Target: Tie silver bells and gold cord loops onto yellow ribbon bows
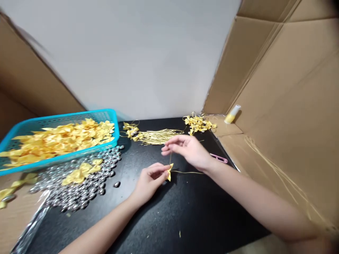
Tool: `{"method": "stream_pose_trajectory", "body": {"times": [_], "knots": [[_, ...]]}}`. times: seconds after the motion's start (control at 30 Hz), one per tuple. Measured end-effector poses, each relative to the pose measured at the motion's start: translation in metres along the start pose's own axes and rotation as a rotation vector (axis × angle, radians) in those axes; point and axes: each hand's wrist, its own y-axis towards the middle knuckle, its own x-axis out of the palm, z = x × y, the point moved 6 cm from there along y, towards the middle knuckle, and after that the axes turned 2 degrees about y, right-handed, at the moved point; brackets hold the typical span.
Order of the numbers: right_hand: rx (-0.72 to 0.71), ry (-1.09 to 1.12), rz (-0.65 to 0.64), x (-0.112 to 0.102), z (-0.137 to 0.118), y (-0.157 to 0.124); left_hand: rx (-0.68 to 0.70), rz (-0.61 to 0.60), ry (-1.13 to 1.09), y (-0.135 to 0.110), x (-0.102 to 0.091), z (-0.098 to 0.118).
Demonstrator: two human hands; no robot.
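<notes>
My left hand [150,180] pinches a small yellow ribbon bow [170,174] between thumb and fingertips, a little above the black tabletop [169,215]. From the bow a thin gold cord [186,172] trails to the right over the table. Another stretch of cord rises from the bow to my right hand [190,152], whose thumb and fingers are closed on it just above and to the right of my left hand. The fingertips hide how the cord passes through or around the bow.
At left, a blue basket [116,121] holds many yellow bows, with silver beads [87,190] and loose bows [83,172] before it. Gold cords [161,135] lie behind my hands, bows with cord loops [200,123] back right. A pink tool [219,158] and spool [232,114] are at right.
</notes>
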Motion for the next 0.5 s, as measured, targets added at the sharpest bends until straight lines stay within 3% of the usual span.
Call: {"method": "stream_pose_trajectory", "body": {"times": [0.3,0.5], "knots": [[-0.399,-0.186,0.186,-0.007,-0.126,0.035,0.110,-0.074,0.101,-0.004,0.008,-0.001],[-0.366,-0.164,0.406,-0.019,-0.171,0.019,0.175,-0.042,0.206,-0.003,0.007,0.002]]}}
